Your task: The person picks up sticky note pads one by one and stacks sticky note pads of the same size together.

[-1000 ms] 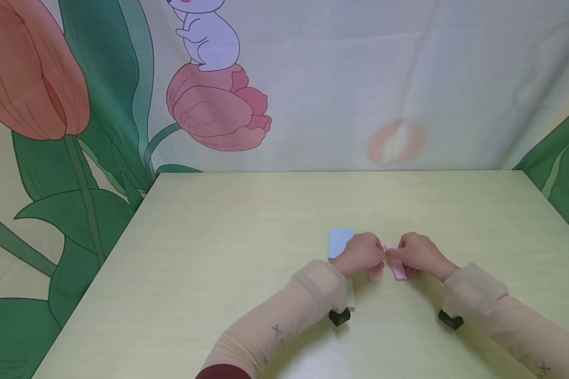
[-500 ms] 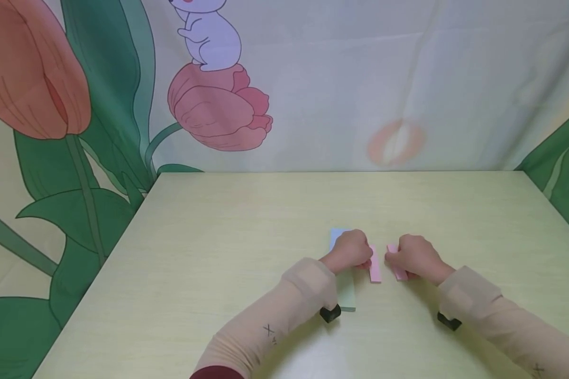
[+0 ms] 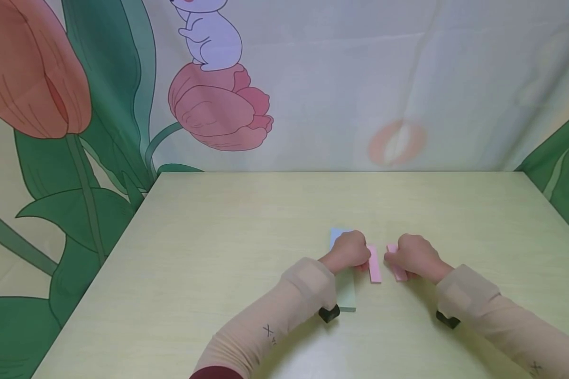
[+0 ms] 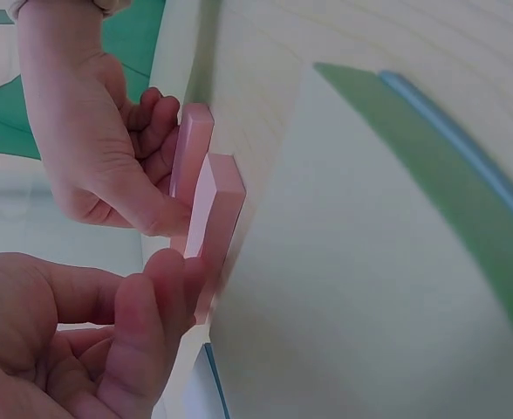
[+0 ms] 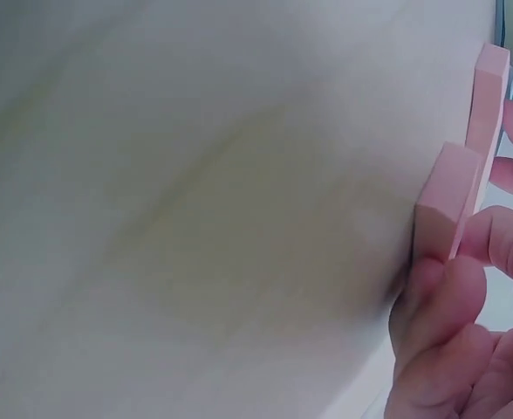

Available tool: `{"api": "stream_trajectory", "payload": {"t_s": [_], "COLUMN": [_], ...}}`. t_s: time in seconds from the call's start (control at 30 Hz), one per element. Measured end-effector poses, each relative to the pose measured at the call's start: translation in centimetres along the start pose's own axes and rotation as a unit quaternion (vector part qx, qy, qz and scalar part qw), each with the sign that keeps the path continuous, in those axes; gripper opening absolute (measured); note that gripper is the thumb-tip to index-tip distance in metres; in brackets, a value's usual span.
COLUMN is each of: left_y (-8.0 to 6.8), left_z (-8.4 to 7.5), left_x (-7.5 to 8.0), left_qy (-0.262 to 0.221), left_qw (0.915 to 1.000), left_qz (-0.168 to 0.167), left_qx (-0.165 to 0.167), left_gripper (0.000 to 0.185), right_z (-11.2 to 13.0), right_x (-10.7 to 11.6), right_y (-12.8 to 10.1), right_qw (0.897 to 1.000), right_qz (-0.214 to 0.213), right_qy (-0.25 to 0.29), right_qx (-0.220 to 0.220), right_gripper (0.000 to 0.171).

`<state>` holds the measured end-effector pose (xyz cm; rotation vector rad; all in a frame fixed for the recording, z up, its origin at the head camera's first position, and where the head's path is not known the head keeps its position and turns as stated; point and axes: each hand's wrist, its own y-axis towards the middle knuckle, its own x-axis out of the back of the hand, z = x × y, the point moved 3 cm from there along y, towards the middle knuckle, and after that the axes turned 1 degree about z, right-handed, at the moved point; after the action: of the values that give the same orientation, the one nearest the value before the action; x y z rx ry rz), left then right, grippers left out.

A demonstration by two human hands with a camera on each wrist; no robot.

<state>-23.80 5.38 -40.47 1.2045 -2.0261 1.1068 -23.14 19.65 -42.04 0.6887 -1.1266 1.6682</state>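
Note:
Two pink strip-shaped blocks lie side by side on the pale yellow table [image 3: 246, 221]. My left hand [image 3: 360, 255] has curled fingers holding the left pink block [image 3: 374, 265]; the left wrist view shows my fingertips [image 4: 174, 284] at the end of that block [image 4: 215, 205]. A small gap away, my right hand [image 3: 392, 258] pinches the right pink block [image 3: 398, 271], which it mostly covers. In the right wrist view my thumb and finger grip this block [image 5: 448, 196], with the other pink block [image 5: 488, 92] beyond it.
A light blue pad [image 3: 335, 234] and a pale green pad [image 3: 346, 295] lie under and beside my left wrist. Black wrist cameras [image 3: 329, 313] [image 3: 448, 319] hang below both sleeves. A tulip-printed backdrop [image 3: 218, 105] surrounds the table's far and side edges.
A second ago both hands met with the pink blocks touching. They have drawn apart, the left hand moving left, and the two blocks now sit separate; little has moved in the last half second.

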Motion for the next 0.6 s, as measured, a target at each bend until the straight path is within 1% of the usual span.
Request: {"api": "stream_trajectory", "payload": {"t_s": [0.17, 0.33, 0.47, 0.6], "left_y": [0.0, 0.0, -0.1, 0.0], "left_z": [0.0, -0.1, 0.0, 0.0], "left_x": [0.1, 0.2, 0.2, 0.2], "left_qy": [0.005, 0.031, 0.032, 0.033], "left_qw": [1.0000, 0.9994, 0.9993, 0.9993], "left_qz": [0.001, -0.003, 0.000, 0.000], "left_qx": [0.000, -0.016, -0.021, -0.017], "left_gripper": [0.021, 0.021, 0.022, 0.020], "right_z": [0.2, 0.8, 1.4, 2.0], "right_x": [0.1, 0.2, 0.1, 0.1], "right_y": [0.2, 0.4, 0.3, 0.0], "right_qw": [1.000, 1.000, 1.000, 0.999], "right_qz": [0.001, -0.015, -0.014, -0.009], "right_qy": [0.004, 0.011, 0.020, 0.028], "right_qx": [0.002, 0.011, 0.015, 0.023], "right_gripper": [0.033, 0.029, 0.029, 0.028]}}
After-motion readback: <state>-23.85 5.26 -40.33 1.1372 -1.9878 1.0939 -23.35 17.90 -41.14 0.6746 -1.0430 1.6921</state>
